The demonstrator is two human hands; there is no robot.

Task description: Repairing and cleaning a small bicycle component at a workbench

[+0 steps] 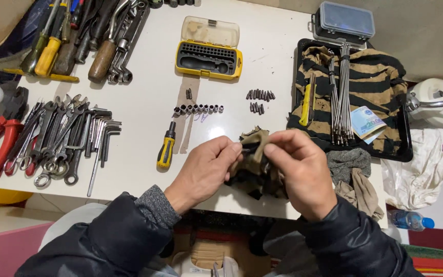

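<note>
Both hands work at the near edge of the white counter (144, 102). The left hand (203, 172) and the right hand (301, 172) each have their fingers pinched shut on a crumpled camouflage rag (255, 164), held between them just above the counter.

Toward the far edge, a yellow bit case (208, 59) lies open, its clear lid folded back, a dark driver handle and a row of bits seated in its black insert. At the right edge, a black tray (405, 141) holds a striped cloth (380, 77), a bundle of long metal rods (340, 92), a yellow-handled tool (306, 105) and a folded banknote (367, 122). Behind the tray sits a small closed clear-lidded box (345, 19); its contents cannot be made out.
</note>
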